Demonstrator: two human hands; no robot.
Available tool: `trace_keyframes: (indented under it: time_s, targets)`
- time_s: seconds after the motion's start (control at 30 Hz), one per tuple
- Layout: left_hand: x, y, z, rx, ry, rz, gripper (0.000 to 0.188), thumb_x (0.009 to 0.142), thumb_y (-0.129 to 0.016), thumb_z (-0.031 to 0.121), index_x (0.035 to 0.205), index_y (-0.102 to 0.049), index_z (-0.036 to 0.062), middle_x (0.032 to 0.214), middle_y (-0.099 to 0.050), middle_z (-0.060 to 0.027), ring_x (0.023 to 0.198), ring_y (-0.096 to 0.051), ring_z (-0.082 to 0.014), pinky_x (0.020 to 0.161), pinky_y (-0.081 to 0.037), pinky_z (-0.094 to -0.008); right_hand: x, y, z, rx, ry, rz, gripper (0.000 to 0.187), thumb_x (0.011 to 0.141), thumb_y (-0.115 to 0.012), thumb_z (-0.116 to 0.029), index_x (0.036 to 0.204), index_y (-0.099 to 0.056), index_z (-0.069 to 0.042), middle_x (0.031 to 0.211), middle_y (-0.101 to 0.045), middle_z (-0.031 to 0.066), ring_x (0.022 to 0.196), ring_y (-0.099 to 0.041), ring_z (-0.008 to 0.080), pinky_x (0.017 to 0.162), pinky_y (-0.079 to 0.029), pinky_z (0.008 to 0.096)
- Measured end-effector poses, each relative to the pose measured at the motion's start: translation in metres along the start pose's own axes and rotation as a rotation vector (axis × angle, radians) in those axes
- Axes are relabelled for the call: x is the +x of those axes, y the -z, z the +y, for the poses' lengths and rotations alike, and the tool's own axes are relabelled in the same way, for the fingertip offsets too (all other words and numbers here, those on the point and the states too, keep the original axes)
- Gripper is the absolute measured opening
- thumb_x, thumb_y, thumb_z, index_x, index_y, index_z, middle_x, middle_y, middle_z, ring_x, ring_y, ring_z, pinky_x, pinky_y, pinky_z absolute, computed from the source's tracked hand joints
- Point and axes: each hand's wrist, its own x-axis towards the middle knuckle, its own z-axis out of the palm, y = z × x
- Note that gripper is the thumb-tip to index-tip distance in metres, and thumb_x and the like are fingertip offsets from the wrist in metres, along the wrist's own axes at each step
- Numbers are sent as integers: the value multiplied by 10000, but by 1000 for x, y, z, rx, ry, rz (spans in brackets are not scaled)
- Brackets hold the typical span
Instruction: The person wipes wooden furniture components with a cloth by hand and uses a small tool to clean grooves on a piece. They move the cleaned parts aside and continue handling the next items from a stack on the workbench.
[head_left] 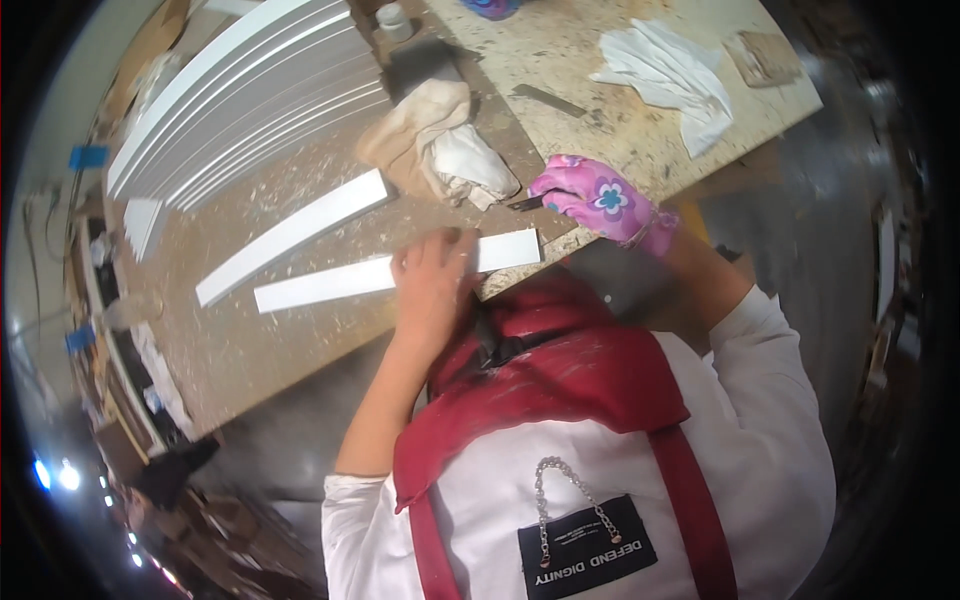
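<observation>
My bare left hand [432, 272] is closed over a long white strip [335, 287], its fingers bent across the far edge and holding it on the worktable. The strip's right end [512, 250] reaches the table's near edge. My right hand [600, 200], in a pink flowered glove, is closed round a small dark, thin tool [527, 204]; its exact kind is hidden by the fingers. This tool points left, just beyond the strip's right end. A second white strip [295, 238] lies apart, farther away and to the left. Crumpled beige and white cloth [440, 145] sits near the tool's tip.
Several white strips [255, 95] are stacked at the far left of the brown tabletop [250, 365]. On the pale, stained board [560, 55] to the right lie a flat grey strip [549, 100], a white cloth [670, 80] and a brown block [765, 60]. A small white container [394, 22] stands far back.
</observation>
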Motion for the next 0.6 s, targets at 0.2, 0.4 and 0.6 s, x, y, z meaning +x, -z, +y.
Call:
trace_keyframes:
  time_s: [0.2, 0.4, 0.6]
  targets:
    - [-14, 14, 13, 148, 180, -101, 567, 686, -746, 110, 1216, -546, 131, 1219, -567, -44, 1142, -526, -267, 869, -447, -415, 34, 5, 10, -89, 241, -226, 214, 909, -542, -173, 1072, -613, -53, 1012, -617, 125, 952, -589, 322, 858, -469, 394]
    - [-27, 25, 41, 199, 150, 50, 611, 661, -744, 89, 1239, -548, 117, 1271, -566, -37, 1175, -523, -261, 910, -441, -396, 42, 11, -14, 170, 395, -292, 224, 902, -555, -182, 1048, -612, -21, 1012, -630, 143, 931, -613, 319, 844, -478, 392]
    - [-45, 25, 45, 154, 157, 229, 599, 586, -754, 40, 1161, -603, 110, 1212, -608, -42, 1143, -551, -268, 928, -461, -382, 47, 9, -39, 204, 543, -463, 232, 894, -551, -161, 1070, -614, -22, 959, -597, 150, 915, -583, 319, 849, -457, 373]
